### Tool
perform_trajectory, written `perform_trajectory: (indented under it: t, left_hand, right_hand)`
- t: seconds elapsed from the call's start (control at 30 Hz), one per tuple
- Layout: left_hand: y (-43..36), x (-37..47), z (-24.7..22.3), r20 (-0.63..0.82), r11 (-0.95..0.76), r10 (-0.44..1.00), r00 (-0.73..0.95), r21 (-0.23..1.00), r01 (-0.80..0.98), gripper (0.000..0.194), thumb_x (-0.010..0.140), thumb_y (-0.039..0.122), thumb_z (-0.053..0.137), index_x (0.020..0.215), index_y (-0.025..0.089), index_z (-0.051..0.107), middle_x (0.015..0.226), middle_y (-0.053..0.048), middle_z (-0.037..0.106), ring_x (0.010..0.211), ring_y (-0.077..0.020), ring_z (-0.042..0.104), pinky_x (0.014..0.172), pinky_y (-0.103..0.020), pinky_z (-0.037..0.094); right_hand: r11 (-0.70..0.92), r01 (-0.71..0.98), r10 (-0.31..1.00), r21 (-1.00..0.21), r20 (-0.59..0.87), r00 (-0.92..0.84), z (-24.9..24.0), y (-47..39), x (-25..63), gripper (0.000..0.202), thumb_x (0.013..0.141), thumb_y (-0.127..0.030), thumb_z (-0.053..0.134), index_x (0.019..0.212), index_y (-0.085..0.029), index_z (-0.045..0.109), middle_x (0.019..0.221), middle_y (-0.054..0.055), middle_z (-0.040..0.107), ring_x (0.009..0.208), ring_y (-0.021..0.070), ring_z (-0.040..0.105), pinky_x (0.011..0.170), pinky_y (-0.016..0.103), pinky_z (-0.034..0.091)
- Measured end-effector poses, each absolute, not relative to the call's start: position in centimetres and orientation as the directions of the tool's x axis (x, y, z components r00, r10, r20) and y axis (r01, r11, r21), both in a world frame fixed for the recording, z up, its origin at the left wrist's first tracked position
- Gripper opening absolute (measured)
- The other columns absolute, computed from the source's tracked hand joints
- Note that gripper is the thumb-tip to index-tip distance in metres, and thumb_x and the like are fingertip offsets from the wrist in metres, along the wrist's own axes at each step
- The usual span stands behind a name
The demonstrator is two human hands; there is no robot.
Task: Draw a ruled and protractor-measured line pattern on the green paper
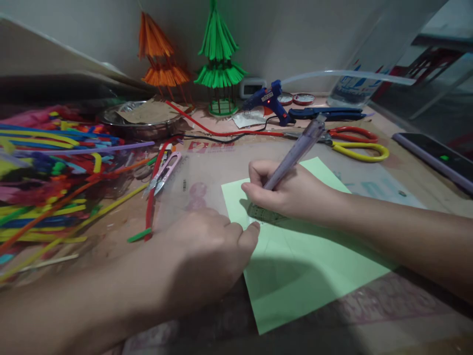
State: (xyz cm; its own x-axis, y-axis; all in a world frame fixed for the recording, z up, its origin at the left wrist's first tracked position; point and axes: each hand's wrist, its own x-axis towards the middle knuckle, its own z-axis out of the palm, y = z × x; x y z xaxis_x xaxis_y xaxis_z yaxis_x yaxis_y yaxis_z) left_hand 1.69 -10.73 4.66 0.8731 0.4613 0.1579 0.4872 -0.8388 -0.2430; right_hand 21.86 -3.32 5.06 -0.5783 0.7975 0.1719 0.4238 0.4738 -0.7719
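My right hand (291, 190) is closed around a purple pen (295, 154), its upper end tilted up and to the right. It rests over a sheet of light green paper (295, 291), and the pen's tip is hidden behind the fingers. Under that hand lies a small clear ruler (264, 215) with dark markings, partly covered. My left hand (210, 241) is curled, a fingertip pressing at the ruler's left end near the paper's left edge. Faint lines show on the paper below the ruler.
Pipe cleaners (40, 182) pile up on the left, beside pink thread snips (167, 172). Behind are a metal bowl (129, 129), orange (158, 54) and green (219, 64) tiered models, a blue glue gun (271, 101), scissors (364, 150) and a phone (439, 155).
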Motion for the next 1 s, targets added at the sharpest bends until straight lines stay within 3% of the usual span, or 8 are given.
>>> perform_trajectory:
  t: [0.67, 0.83, 1.0]
  left_hand:
    - [-10.94, 1.74, 4.69, 0.142, -0.832, 0.472, 0.87, -0.256, 0.493, 0.024, 0.085, 0.009, 0.052, 0.101, 0.016, 0.068, 0.063, 0.0, 0.065, 0.046, -0.0211, 0.058, 0.047, -0.037, 0.034]
    - [-10.77, 1.77, 4.82, 0.128, -0.84, 0.484, 0.865, -0.207, 0.501, 0.024, 0.088, 0.008, 0.052, 0.104, 0.015, 0.069, 0.067, 0.0, 0.068, 0.047, -0.0216, 0.06, 0.047, -0.037, 0.035]
    - [-10.76, 1.94, 4.73, 0.15, -0.83, 0.476, 0.867, -0.25, 0.499, 0.023, 0.087, 0.011, 0.054, 0.104, 0.015, 0.069, 0.066, -0.002, 0.068, 0.048, -0.0218, 0.061, 0.049, -0.037, 0.036]
  right_hand:
    - [0.481, 0.42, 0.793, -0.77, 0.178, -0.582, 4.75, -3.27, 21.76, 0.032, 0.09, -0.026, 0.06, 0.065, -0.023, 0.039, 0.058, -0.009, 0.039, 0.054, 0.0087, 0.034, 0.053, 0.028, 0.025]
    - [0.468, 0.42, 0.798, -0.778, 0.167, -0.578, 4.73, -3.2, 21.74, 0.033, 0.091, -0.03, 0.061, 0.067, -0.023, 0.041, 0.058, -0.009, 0.04, 0.054, 0.0091, 0.035, 0.053, 0.028, 0.025]
    - [0.456, 0.437, 0.803, -0.775, 0.147, -0.577, 4.74, -3.13, 21.81, 0.033, 0.091, -0.034, 0.062, 0.067, -0.023, 0.041, 0.058, -0.008, 0.042, 0.055, 0.0096, 0.036, 0.054, 0.028, 0.025]
